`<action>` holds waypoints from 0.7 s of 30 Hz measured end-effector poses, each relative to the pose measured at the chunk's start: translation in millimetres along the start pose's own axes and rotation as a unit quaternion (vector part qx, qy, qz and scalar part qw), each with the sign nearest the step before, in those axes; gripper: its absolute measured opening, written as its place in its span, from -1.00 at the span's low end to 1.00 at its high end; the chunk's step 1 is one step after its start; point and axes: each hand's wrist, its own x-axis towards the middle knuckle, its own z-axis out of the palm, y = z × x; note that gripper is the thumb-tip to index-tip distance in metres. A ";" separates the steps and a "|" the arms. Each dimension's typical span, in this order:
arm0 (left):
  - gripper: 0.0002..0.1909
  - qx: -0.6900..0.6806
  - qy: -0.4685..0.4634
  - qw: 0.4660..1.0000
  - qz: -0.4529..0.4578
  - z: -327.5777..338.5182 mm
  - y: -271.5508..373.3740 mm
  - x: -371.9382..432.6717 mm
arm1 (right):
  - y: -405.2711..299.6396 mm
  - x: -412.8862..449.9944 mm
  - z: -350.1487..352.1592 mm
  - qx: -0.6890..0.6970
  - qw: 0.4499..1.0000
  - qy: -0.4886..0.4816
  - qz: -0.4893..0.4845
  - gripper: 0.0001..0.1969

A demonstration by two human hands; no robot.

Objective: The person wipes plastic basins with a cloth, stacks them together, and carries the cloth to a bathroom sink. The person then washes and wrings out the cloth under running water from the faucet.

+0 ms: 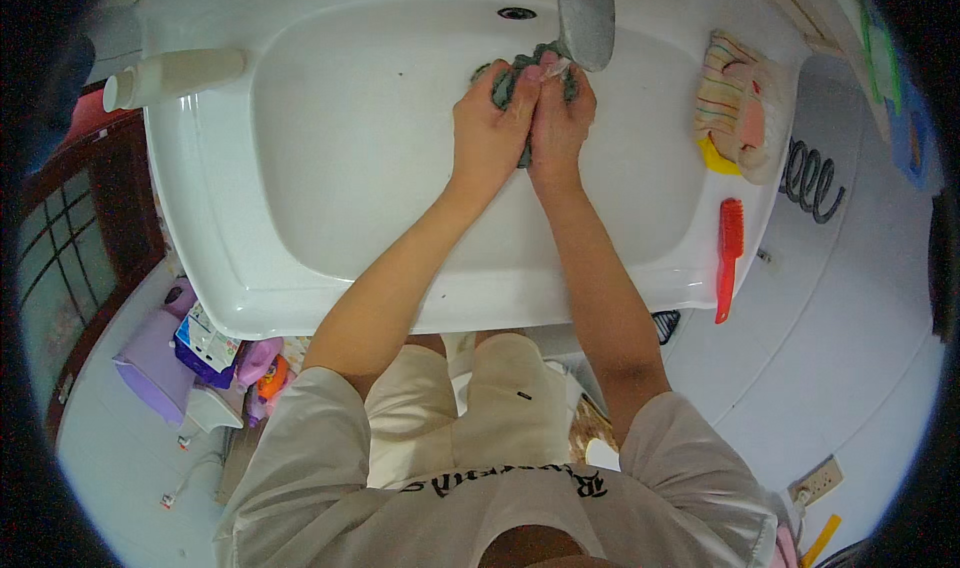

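Both my hands are pressed together over the white washbasin [360, 140], gripping a bunched, dark green cloth [504, 88]. My left hand [491, 125] holds it from the left, with the thumbs side by side near the top. My right hand [559, 122] closes on it from the right. Folds of the cloth show between the fingers, and its lower end hangs between the wrists. Just above and to the right of the hands is the metal faucet spout [586, 28]. A small whitish, translucent bit, perhaps foam or water, shows by the right fingers. The palms are hidden.
A pale bottle [176, 77] lies on the basin's left rim. On the right rim are a striped cloth [724, 95] in a clear wrapping and a red brush [727, 257]. The overflow hole [517, 14] is at the back. Purple and pink containers [259, 362] stand below left.
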 end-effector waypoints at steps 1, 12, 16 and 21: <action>-0.71 0.001 0.000 1.000 0.000 1.8 -3.6 2.8 | 0.5 3.9 0.5 0.001 1.000 0.000 0.000 -0.74; -0.11 -0.227 -0.077 0.962 -0.131 5.4 -30.1 23.7 | -15.7 33.4 -16.9 0.305 0.944 0.046 0.118 -0.57; -0.11 -0.418 -0.276 0.811 -0.302 -21.4 26.2 9.5 | -42.3 27.9 -11.3 0.344 0.929 0.037 0.131 -0.53; -0.16 -0.563 -0.254 0.735 -0.281 -28.2 3.8 24.2 | -33.6 27.1 -13.9 0.206 0.976 -0.058 0.049 -0.52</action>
